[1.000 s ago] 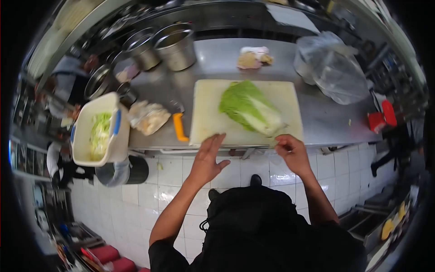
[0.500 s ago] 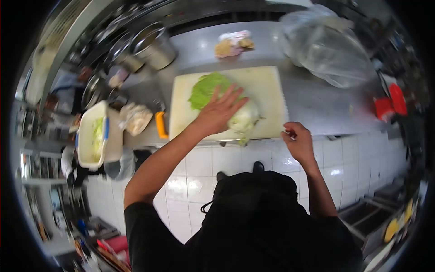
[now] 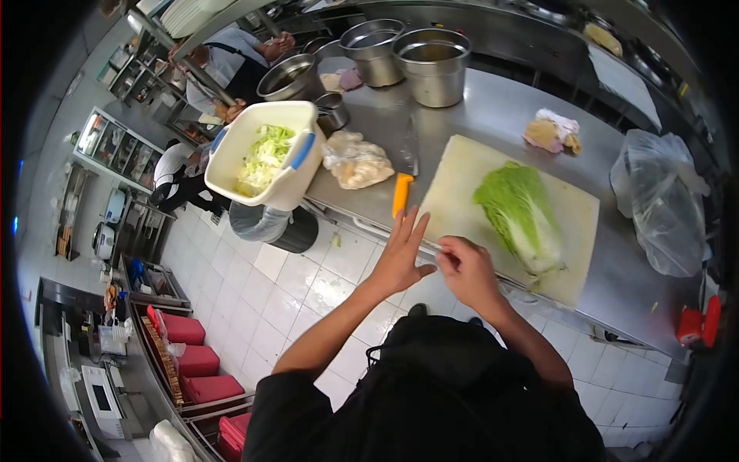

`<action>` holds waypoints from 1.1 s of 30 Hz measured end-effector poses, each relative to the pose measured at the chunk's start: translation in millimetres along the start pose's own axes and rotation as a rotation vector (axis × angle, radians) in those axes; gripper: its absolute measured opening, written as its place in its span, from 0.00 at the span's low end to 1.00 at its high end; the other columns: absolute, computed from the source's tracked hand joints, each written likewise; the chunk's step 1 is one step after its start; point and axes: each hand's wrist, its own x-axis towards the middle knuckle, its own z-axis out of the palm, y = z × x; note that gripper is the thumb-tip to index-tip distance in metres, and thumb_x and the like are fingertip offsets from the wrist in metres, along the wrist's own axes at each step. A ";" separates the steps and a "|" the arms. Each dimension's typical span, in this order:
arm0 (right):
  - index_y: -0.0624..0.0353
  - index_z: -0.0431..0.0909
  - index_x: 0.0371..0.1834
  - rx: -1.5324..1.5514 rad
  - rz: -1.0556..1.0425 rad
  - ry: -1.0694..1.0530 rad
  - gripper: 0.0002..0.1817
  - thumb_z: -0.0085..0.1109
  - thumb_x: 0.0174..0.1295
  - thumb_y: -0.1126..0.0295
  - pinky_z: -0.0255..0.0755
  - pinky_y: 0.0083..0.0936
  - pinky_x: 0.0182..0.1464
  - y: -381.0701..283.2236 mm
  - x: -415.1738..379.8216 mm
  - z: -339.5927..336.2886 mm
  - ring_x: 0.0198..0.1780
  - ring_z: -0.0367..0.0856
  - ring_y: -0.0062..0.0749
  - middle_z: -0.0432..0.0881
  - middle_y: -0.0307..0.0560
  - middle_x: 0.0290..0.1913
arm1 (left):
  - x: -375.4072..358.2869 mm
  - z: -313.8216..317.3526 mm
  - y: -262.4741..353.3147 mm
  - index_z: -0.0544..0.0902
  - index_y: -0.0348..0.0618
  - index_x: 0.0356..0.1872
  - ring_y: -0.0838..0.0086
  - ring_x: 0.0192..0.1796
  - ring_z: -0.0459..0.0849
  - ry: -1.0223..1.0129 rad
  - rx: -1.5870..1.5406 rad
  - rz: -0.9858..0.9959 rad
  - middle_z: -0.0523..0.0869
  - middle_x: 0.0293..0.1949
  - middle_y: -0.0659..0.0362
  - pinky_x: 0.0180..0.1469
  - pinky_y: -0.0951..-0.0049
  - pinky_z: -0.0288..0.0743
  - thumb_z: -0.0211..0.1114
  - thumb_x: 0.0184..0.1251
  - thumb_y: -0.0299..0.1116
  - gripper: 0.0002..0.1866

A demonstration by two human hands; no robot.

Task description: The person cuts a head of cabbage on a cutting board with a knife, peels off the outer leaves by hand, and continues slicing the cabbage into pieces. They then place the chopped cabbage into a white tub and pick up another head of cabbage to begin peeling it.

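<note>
Left hand (image 3: 402,256) flat, fingers spread, holding nothing, at the near edge of the cutting board (image 3: 460,179). Right hand (image 3: 466,267) just beside it, fingers curled loosely at the board's edge; whether it pinches anything cannot be told. Cabbage (image 3: 519,213) lies on the board, apart from both hands. Orange-handled knife (image 3: 403,175) rests on the counter (image 3: 493,108), left of the board.

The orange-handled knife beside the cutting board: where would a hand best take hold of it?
Probably by the orange handle, coming from the counter's near edge: the handle end points toward the person and lies clear beside the white cutting board, while the blade points away.
</note>
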 end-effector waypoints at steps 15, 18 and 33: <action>0.68 0.71 0.55 -0.621 0.291 -0.104 0.25 0.67 0.57 0.69 0.78 0.47 0.54 68.4 133.4 182.1 0.52 0.82 0.61 0.77 0.71 0.53 | -139.7 -41.5 -99.7 0.58 0.35 0.77 0.46 0.80 0.57 0.034 -0.107 -0.321 0.60 0.77 0.38 0.78 0.58 0.57 0.83 0.50 0.38 0.55; 0.73 0.66 0.62 -0.524 0.294 0.021 0.30 0.61 0.54 0.77 0.79 0.48 0.54 120.4 142.8 209.0 0.53 0.82 0.65 0.78 0.74 0.52 | -148.6 -38.8 -113.4 0.59 0.34 0.77 0.48 0.79 0.61 0.060 -0.172 -0.275 0.64 0.76 0.38 0.78 0.60 0.58 0.83 0.50 0.36 0.54; 0.66 0.62 0.70 0.161 0.537 0.143 0.35 0.54 0.54 0.74 0.76 0.46 0.53 -10.0 50.7 63.3 0.52 0.85 0.59 0.84 0.69 0.48 | -53.1 -4.5 -92.9 0.61 0.36 0.77 0.51 0.76 0.67 -0.335 -0.277 0.102 0.69 0.74 0.42 0.77 0.59 0.58 0.82 0.41 0.20 0.56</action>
